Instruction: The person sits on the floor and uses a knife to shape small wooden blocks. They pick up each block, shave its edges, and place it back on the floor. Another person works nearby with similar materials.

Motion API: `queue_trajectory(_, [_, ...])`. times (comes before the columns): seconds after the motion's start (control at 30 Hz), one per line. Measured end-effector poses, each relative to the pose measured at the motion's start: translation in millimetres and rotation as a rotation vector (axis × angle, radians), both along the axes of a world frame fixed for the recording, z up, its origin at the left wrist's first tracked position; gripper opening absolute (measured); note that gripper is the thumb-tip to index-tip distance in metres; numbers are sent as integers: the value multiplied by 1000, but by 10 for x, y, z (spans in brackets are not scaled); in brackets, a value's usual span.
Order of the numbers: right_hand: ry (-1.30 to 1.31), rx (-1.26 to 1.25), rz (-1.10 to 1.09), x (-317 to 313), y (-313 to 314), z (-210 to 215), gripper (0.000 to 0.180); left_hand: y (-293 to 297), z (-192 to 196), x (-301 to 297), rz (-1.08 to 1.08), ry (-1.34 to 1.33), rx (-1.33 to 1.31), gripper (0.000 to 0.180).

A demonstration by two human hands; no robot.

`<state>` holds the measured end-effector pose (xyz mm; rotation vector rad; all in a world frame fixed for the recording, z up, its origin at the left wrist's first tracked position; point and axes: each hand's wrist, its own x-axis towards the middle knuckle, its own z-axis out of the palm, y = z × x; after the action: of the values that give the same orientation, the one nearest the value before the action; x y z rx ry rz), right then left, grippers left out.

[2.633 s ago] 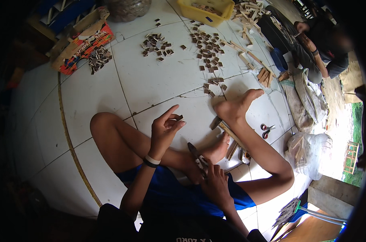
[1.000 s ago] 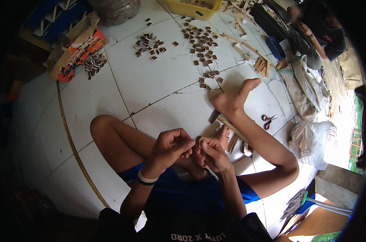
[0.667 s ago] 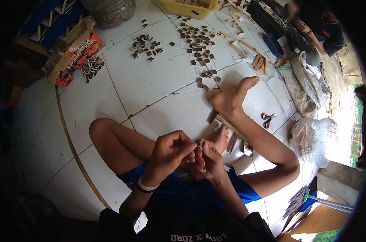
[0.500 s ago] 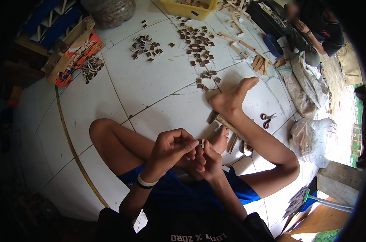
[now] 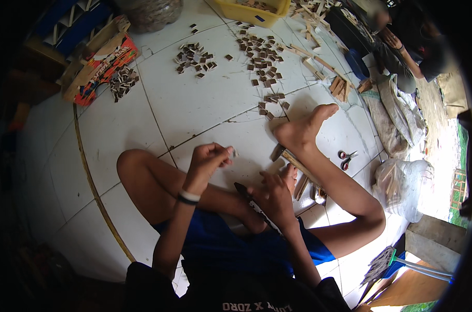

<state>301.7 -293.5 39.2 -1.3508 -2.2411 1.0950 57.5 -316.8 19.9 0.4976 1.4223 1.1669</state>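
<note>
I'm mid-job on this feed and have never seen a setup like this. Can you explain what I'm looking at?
There is no machine here, just a person's two bare hands. The view comes from the left of two fisheye cameras worn on the head, looking down, so straight edges bend. Picture left is the person's left.

The person sits on a white tiled floor. On it are brown squares, wood strips, scissors and, near the top, a yellow tub.

The left hand pinches a small piece, blurred. The right hand is at a dark tool; I can't tell whether it grasps it. At upper right sits another person.
</note>
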Motion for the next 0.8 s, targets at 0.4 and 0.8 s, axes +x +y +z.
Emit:
queue_trajectory(0.4, [-115, 246, -257, 363, 293, -138, 35, 467, -591, -516, 138, -82, -29, 24])
queue_trajectory(0.8, [-580, 469, -247, 707, 279, -422, 52, 555, -797, -586, 156, -159, 228, 18])
